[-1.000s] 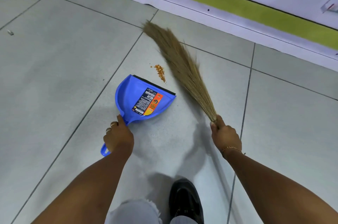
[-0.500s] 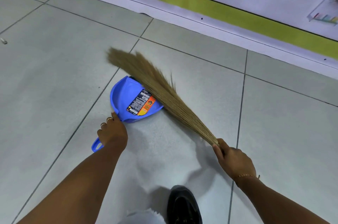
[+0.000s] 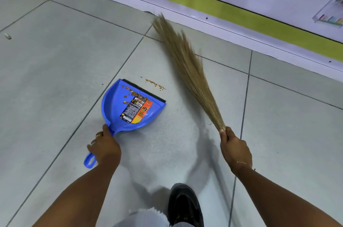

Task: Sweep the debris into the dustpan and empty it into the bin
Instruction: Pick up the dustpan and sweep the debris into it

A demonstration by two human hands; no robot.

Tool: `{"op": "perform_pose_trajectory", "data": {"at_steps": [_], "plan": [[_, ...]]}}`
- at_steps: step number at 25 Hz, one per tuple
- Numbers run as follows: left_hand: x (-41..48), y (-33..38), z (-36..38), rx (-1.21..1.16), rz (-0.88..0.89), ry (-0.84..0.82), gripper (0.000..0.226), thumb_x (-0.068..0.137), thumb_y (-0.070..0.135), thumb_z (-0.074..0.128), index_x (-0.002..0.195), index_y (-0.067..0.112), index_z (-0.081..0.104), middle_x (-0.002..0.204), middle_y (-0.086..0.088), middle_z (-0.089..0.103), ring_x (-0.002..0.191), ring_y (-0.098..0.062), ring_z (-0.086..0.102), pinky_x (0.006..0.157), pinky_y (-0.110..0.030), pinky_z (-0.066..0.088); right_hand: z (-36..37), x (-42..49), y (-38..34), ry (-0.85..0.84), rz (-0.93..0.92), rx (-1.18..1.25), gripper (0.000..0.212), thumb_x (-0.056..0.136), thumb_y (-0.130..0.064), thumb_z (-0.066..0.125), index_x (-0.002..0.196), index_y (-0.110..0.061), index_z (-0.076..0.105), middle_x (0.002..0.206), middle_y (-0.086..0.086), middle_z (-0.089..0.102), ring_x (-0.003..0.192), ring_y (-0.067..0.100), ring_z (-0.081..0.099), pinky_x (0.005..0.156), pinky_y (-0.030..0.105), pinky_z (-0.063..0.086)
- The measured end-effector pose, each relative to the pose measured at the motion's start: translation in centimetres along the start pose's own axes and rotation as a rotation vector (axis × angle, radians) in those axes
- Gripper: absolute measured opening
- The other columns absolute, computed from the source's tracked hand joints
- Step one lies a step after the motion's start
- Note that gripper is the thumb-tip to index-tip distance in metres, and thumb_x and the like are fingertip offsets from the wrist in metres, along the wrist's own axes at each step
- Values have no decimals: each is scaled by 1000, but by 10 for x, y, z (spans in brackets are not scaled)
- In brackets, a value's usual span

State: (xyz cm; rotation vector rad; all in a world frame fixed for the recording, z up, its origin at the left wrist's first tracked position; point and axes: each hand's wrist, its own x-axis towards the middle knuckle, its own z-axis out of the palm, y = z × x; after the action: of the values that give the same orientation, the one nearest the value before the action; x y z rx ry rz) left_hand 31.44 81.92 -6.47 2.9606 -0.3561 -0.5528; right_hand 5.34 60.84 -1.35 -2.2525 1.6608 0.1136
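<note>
A blue dustpan [image 3: 115,108] with a printed label lies flat on the grey floor tiles, its black lip facing away from me. My left hand [image 3: 105,148] grips its handle. Orange-brown debris crumbs [image 3: 132,94] lie inside the pan near the lip, and a thin line of debris [image 3: 155,84] rests on the floor just beyond the lip. My right hand [image 3: 234,147] holds the base of a straw broom [image 3: 187,65], whose bristles are lifted and fan out up and to the left, to the right of the debris. No bin is in view.
A green, white and red banner [image 3: 204,0] runs along the wall base at the top. A small pale scrap [image 3: 7,36] lies on the floor at far left. My black shoe [image 3: 184,206] stands at the bottom centre.
The broom swept left over the dustpan, then swung back right and away. Part of the debris pile now lies inside the pan, with a thin line left in front of its lip.
</note>
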Motion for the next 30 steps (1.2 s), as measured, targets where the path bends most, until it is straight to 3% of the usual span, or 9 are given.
{"op": "perform_pose_trajectory", "data": {"at_steps": [3,8,14,19,22,26,30], "plan": [[5,-15,-7,-10,-9,-5,61,86,-1,50,142,7,29,116,-28,54,100,-48,54,91,-51,41,2,5,-8,-129,-14,-15,41,98,-48,24,110,-21,53,80,9,61,71,29,53,63,32,45],[19,-13,-16,1,21,-49,59,91,3,44,145,10,21,126,-25,47,111,-44,49,92,-50,43,-2,-14,11,-269,-200,-96,36,97,-52,28,114,-32,51,76,6,66,71,24,63,64,34,53],[16,-11,-8,-37,10,-63,59,90,2,45,145,8,22,127,-27,47,112,-47,48,94,-53,41,-17,-31,31,-166,-223,-27,38,98,-47,32,132,-36,46,66,0,57,62,22,56,60,31,48],[0,-22,-3,-1,43,-41,65,86,-5,48,145,6,22,121,-29,51,100,-48,55,89,-50,43,-8,-14,7,-84,-92,81,38,99,-48,28,125,-30,49,73,7,62,70,30,59,62,32,48],[-12,-36,-1,0,5,-28,65,85,-6,49,144,5,24,119,-29,52,98,-48,56,88,-51,42,0,-3,-4,-129,-73,24,40,99,-48,26,118,-25,52,86,14,68,71,29,53,63,32,46],[-12,-56,-4,49,-54,-43,67,86,-3,49,146,9,20,122,-27,50,102,-46,54,89,-50,44,7,-10,-3,-246,-181,-69,37,97,-51,29,112,-26,52,77,10,63,68,28,55,60,32,47],[-10,-58,-7,32,-55,-48,64,88,0,48,145,9,20,126,-25,48,109,-44,50,89,-50,44,-1,-29,11,-291,-355,-170,40,96,-54,26,124,-34,46,79,7,70,72,25,65,65,36,54]]}}
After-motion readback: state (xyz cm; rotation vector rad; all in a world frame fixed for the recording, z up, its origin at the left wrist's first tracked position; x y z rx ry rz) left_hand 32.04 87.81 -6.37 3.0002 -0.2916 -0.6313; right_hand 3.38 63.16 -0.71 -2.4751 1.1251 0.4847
